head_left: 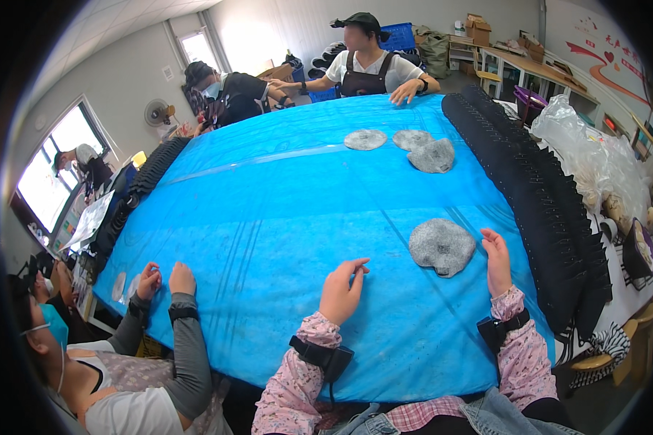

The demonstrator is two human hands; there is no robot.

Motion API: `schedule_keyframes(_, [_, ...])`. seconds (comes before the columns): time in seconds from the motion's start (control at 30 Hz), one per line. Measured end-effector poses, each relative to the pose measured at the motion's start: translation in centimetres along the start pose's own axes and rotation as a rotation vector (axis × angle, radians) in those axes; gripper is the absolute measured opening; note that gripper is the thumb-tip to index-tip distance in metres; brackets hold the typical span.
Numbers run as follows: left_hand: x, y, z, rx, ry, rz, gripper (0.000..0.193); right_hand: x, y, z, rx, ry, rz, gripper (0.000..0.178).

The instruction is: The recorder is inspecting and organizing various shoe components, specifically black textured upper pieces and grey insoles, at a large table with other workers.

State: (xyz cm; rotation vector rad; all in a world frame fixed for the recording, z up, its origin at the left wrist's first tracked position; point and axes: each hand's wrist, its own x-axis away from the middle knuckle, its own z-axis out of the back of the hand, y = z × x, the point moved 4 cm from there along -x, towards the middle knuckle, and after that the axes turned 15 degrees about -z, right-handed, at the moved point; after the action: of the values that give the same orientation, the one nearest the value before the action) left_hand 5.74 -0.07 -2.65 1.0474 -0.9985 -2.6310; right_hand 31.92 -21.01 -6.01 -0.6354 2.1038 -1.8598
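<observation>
A speckled grey, roundish flat pad with a small notch in its near edge lies on the blue table cover. Just right of that pad rests my right hand, fingers stretched forward and holding nothing. My left hand is to the pad's left and nearer to me, a little apart from it. Its index finger and thumb point right, with nothing visible in the hand. Toward the far side lie more grey pads: one alone, and another partly under a larger one.
A long row of stacked black fabric pieces lines the table's right edge; a similar black row runs along the left. A co-worker's hands rest at the near left. Another person's hand touches the far edge. Clear plastic bags lie at right.
</observation>
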Motion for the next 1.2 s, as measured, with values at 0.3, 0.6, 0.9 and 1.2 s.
schedule_keyframes(0.3, [0.03, 0.12, 0.31, 0.088, 0.066, 0.008, 0.026, 0.05, 0.01, -0.08, 0.011, -0.003, 0.004, 0.026])
schedule_keyframes(0.6, [0.06, 0.09, 0.03, 0.224, 0.066, 0.112, 0.025, -0.10, -0.03, 0.09, 0.019, -0.023, -0.003, 0.025])
schedule_keyframes(0.9, [0.43, -0.51, 0.12, 0.087, -0.004, 0.143, 0.024, -0.04, 0.03, -0.17, 0.019, -0.041, -0.008, 0.025])
schedule_keyframes(1.2, [0.15, 0.38, 0.25, 0.047, 0.003, 0.102, 0.025, 0.31, -0.38, -0.35, 0.006, -0.033, -0.013, 0.026])
